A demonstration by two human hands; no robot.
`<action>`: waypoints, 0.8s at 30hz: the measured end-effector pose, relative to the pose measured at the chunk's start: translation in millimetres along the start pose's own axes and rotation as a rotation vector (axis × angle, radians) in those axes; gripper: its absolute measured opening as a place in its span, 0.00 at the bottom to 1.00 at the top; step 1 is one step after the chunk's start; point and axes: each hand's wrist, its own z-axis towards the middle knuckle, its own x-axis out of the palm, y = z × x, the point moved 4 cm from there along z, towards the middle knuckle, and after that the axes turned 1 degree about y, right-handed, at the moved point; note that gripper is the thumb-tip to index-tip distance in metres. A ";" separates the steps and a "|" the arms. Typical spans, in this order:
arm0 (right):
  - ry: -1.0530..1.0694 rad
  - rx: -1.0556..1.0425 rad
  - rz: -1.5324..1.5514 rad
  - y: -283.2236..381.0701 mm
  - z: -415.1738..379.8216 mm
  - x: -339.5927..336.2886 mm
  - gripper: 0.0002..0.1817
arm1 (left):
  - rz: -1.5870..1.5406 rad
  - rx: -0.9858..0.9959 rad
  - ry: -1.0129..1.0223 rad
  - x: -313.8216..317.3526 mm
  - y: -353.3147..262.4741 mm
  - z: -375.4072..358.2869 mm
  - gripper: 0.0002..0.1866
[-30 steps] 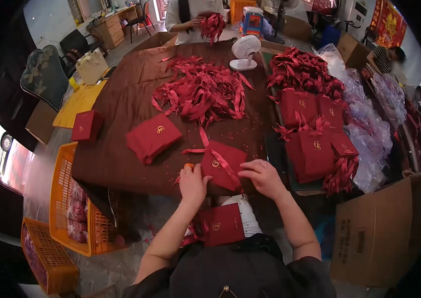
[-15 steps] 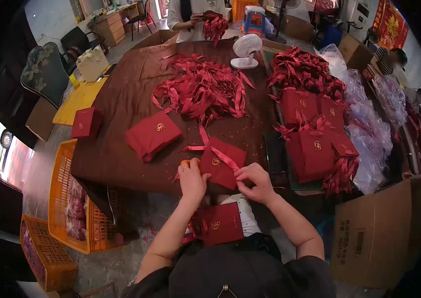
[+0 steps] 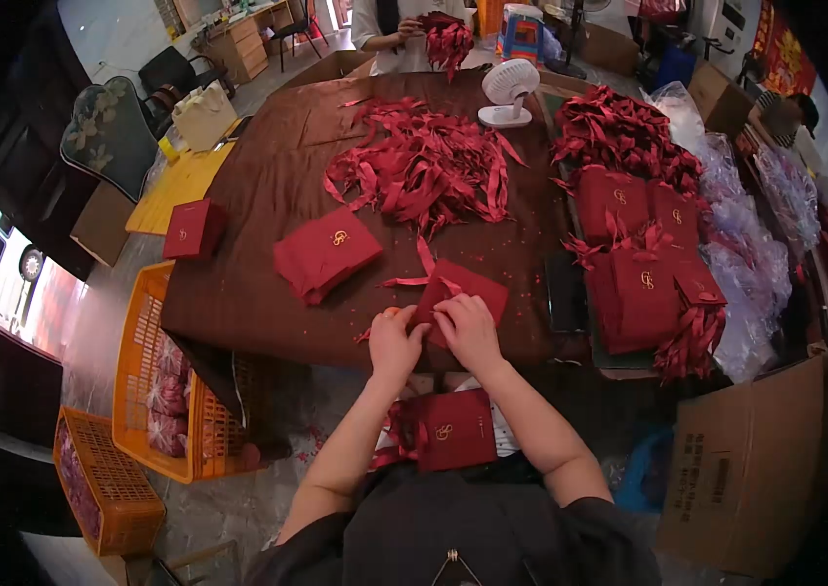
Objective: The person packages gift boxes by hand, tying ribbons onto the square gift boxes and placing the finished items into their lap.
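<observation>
A flat red paper gift bag [image 3: 485,283] lies near the front edge of the cloth-covered table. My left hand [image 3: 395,346] is closed on its left edge, with a bit of orange showing by the fingers. My right hand [image 3: 469,332] is closed over the bag's front, pinching a red ribbon [image 3: 450,286]; the fingertips are partly hidden. Another ribbon end [image 3: 406,282] sticks out to the left of the bag. A second red bag [image 3: 458,430] with a gold logo rests on my lap. Left of my hands lies a stack of red bags [image 3: 328,252].
A heap of red ribbons [image 3: 424,166] and a white fan [image 3: 509,93] occupy the table's far side. Stacked bags [image 3: 634,293] stand at the right beside clear plastic wrap [image 3: 746,293]. Orange crates [image 3: 145,391] and a cardboard box [image 3: 751,469] flank me. Across the table is a person [image 3: 404,34].
My right hand has moved left from beside the bag onto its front, drawing the ribbon in. My left hand stays at the bag's left edge. The camera view has shifted slightly.
</observation>
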 end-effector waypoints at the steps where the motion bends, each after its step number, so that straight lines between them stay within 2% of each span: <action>1: -0.002 -0.006 -0.002 -1.0 1.6 0.7 0.05 | -0.002 0.003 -0.006 -0.1 0.7 1.6 0.23; 6: 0.016 -0.042 -0.020 0.4 0.6 8.2 0.05 | -0.147 -0.034 0.015 -2.1 5.6 2.9 0.19; 10: 0.008 -0.093 -0.043 2.5 -3.5 14.6 0.05 | -0.152 -0.053 0.045 -5.7 0.0 3.0 0.18; 12: 0.015 -0.085 -0.064 1.6 -5.4 17.4 0.05 | -0.091 0.056 -0.036 -4.4 -3.3 2.0 0.18; 24: -0.007 -0.067 0.010 0.9 -9.3 24.8 0.05 | -0.077 0.065 -0.009 2.0 -1.0 0.1 0.19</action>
